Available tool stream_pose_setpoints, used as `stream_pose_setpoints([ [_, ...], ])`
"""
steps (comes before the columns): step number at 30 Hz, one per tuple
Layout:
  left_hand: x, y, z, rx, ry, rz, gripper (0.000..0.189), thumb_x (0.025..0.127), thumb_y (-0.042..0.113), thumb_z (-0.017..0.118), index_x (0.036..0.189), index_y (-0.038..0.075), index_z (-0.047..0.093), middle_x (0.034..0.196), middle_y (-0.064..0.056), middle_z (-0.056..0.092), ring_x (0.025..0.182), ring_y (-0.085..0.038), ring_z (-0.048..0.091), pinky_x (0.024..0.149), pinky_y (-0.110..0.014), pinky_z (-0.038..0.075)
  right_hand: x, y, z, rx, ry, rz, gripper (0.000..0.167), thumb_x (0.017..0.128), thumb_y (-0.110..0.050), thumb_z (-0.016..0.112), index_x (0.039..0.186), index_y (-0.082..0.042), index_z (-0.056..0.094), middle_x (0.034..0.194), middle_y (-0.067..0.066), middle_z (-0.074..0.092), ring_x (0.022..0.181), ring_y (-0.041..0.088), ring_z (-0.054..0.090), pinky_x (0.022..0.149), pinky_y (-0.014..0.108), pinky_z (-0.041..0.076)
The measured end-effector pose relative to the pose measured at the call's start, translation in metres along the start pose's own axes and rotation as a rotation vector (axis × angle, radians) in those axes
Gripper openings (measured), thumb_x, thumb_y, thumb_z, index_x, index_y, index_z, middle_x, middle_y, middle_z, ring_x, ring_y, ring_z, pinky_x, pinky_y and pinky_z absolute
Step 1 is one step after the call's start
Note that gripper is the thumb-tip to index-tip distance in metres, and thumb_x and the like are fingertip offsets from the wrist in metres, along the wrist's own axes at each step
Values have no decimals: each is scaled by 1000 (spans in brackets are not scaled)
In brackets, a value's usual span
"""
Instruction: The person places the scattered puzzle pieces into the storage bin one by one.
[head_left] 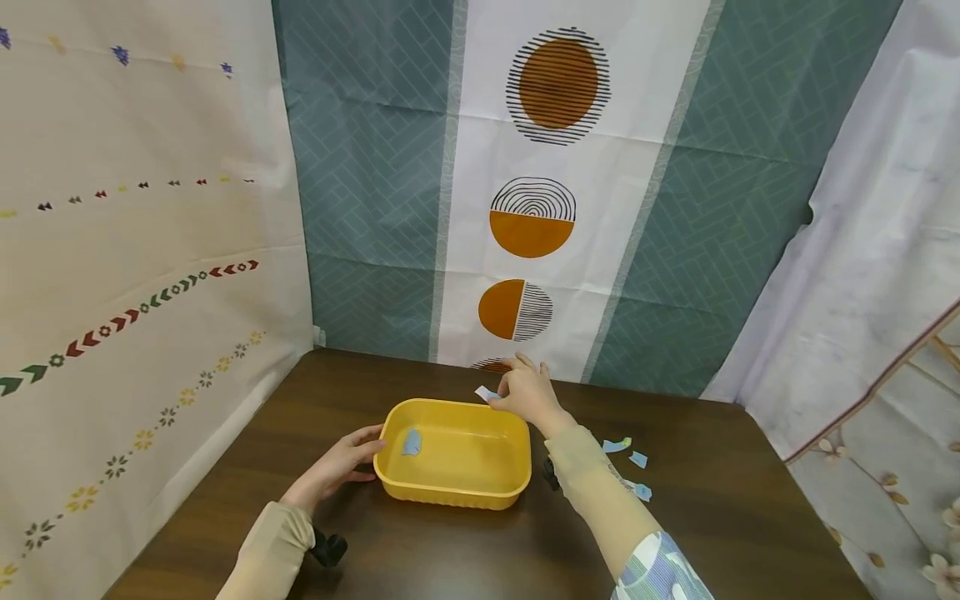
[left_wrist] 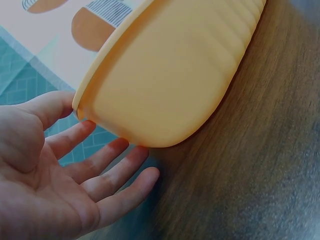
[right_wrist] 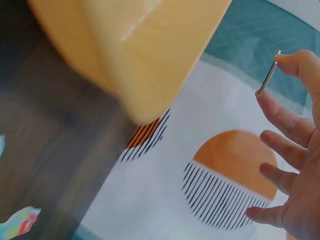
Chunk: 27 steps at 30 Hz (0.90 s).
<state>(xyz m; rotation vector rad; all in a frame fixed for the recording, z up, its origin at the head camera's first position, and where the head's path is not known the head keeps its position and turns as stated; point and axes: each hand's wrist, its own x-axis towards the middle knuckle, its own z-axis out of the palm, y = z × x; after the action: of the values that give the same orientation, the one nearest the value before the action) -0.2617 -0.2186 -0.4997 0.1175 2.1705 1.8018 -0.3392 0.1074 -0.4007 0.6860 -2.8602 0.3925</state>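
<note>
A yellow plastic tub stands on the table with a light-blue irregular flat piece inside, towards its left end. At the tub's left end my left hand holds the rim. The left wrist view shows the thumb at the rim and fingertips against the outer wall. My right hand is above the tub's back right corner. Between thumb and index finger it pinches a thin white-and-blue flat piece, seen edge-on in the right wrist view; the other fingers are spread.
Several similar flat pieces lie on the dark wooden table right of the tub, partly behind the right forearm. A patterned green-and-white curtain hangs at the back. Pale cloths hang at both sides.
</note>
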Motion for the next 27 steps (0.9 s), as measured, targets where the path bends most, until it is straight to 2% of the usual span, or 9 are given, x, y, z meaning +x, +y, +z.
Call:
stream_pose_setpoints([
  [7,0,-2,-5,-6,5,8,65,103,30,51,152,-3,24,146,-32,38,118,-37,58,90,-49,55,22,-29,11,11,-43,-55,22,81,-36,79,70,-18,73,145,9,53,144,33,33,110,71,23],
  [11,-1,-2,-2,-7,-7,19,64,103,29,50,152,-3,24,145,-33,39,117,-37,58,90,-49,54,28,-41,22,31,-79,-72,23,82,-36,79,69,-19,71,145,8,52,145,33,31,111,70,21],
  [19,-2,-6,7,-19,-9,14,64,103,30,51,151,-5,27,144,-33,40,115,-34,59,88,-48,55,28,-44,54,38,-114,-94,25,79,-36,81,64,-20,70,143,7,54,144,33,33,110,71,22],
  [27,-3,-1,0,-31,-16,5,65,103,31,50,152,-4,25,145,-32,38,116,-34,59,88,-48,55,36,-50,74,6,-136,-114,26,78,-37,82,62,-21,69,141,6,56,142,33,36,109,70,25],
])
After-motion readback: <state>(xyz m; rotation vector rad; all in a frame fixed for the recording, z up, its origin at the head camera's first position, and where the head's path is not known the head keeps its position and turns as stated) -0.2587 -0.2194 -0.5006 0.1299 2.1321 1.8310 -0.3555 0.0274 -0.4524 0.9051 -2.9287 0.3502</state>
